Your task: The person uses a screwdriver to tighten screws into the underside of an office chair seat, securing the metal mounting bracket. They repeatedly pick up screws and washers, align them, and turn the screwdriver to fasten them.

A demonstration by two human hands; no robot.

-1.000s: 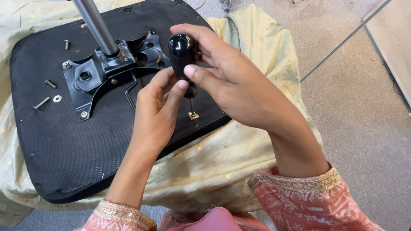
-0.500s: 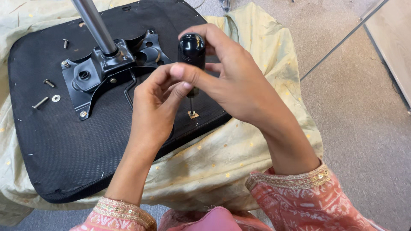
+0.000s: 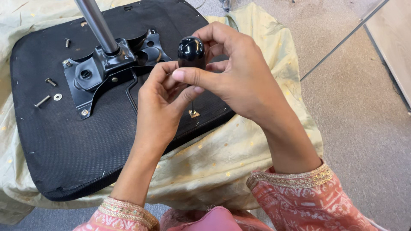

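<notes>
Glossy black knob, black seat underside, pale yellow gold-dotted cloth, pink patterned sleeves, grey floor

The scene is lit evenly and brightly from above, and only soft shadows are cast under the hands. Small glints are seen on the glossy black rounded knob and the polished grey metal column. Focus is kept sharp throughout, with slight wide-angle stretching at the edges.

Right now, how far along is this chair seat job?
Done: the black bracket sits on the upturned seat with bolts at several corners. In hand: both the left hand and right hand hold a black-handled tool upright over a hole. Left: loose bolts and a washer lie unused.
</notes>
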